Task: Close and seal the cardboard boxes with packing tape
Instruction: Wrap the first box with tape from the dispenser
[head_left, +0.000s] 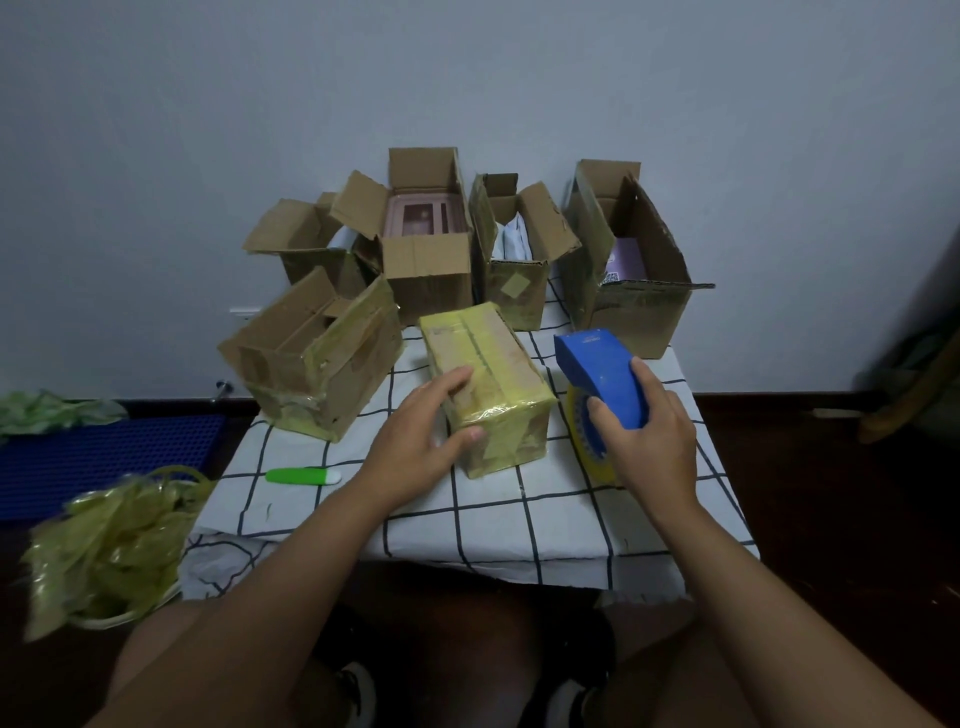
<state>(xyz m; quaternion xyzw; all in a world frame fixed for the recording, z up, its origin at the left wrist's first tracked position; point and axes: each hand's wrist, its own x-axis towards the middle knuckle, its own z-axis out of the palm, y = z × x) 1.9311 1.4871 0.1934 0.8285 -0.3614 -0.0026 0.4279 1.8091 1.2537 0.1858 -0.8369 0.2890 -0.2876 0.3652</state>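
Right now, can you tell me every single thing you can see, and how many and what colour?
Taped box: one, brown under yellowish tape, middle of the table, closed.
Tilted box: one, brown with tape, left of it, lying on its side.
Open boxes: four, brown, back row by the wall, flaps up.
Tape dispenser: one, blue with a yellowish roll, right of the taped box.
Green tool: one, green with a white tip, on the cloth near the left edge.
Tablecloth: one, white with dark grid lines.
Used tape heap: one, yellowish, low left.
Blue mat: one, floor at left.
Left hand: rests on the taped box.
Right hand: grips the tape dispenser.
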